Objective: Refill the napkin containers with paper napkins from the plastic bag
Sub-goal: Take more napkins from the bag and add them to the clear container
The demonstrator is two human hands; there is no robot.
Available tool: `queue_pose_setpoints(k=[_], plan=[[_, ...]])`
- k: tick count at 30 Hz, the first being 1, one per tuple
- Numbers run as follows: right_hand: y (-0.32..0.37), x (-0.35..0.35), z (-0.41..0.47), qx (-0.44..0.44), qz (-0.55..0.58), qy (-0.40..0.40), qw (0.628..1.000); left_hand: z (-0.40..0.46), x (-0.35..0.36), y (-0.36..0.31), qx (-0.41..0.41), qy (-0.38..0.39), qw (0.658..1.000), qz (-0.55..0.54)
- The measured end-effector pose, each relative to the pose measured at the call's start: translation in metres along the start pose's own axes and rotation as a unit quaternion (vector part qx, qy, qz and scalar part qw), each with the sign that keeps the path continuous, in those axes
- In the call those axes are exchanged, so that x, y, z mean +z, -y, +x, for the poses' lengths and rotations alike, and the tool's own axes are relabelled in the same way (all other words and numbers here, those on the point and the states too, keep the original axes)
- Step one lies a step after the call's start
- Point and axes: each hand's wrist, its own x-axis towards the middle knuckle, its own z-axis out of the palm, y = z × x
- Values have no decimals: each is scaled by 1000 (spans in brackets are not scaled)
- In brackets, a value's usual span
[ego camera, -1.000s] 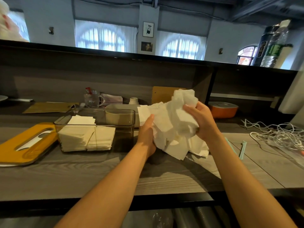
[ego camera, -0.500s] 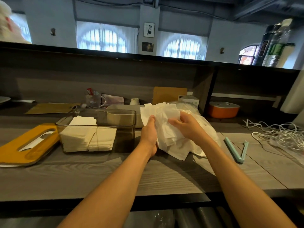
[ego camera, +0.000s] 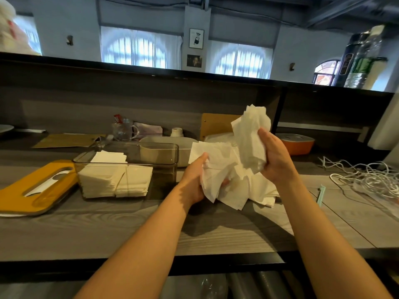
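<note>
Two bare hands work one loose bundle of paper napkins (ego camera: 224, 167) above the wooden counter (ego camera: 108, 229). The left hand (ego camera: 194, 182) grips the bundle's lower sheets, thumb curled over their near edge, while the right hand (ego camera: 275, 158) clenches a crumpled wad raised above and to the right of the left hand's hold. More napkins spread on the counter directly beneath both hands; whether the plastic bag lies under them cannot be told.

One clear napkin container (ego camera: 164, 147) stands just left of the left hand, holding two stacks of folded napkins (ego camera: 114, 180) side by side, with a third, smaller pile on top at the far left. One yellow lid (ego camera: 32, 190) with an oval slot lies further left, touching the container's corner. Behind the grip sit one beige tub (ego camera: 166, 140), one glass mug (ego camera: 123, 131) and one orange box (ego camera: 299, 143). One tangle of white cables (ego camera: 364, 175) lies well to the right of the right hand, and one pale green clip (ego camera: 321, 194) lies between them.
</note>
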Motion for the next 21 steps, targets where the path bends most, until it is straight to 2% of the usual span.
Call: queue_pose_setpoints(k=[4,6,9,13,15,17,21], plan=[[3,4,-7,-25,53,18,998,1,-1,-4,22,62,997,27],[2,11,-6,-51,-52,10,997,1,-1,-5,19,77,996,38],[-10,22,-3,-86,-253,20,963,-1,-3,-4,-16,95,994,43],[-25,21,4,-124,-477,31,870,1,-8,-1,-52,96,991,73],[-27,19,7,-140,-516,18,845,2,-7,0,-52,89,991,84],[-29,19,7,-118,-527,24,841,0,-5,1,-47,98,990,88],[-29,20,6,-14,-520,59,852,2,-7,1,-57,105,990,81]])
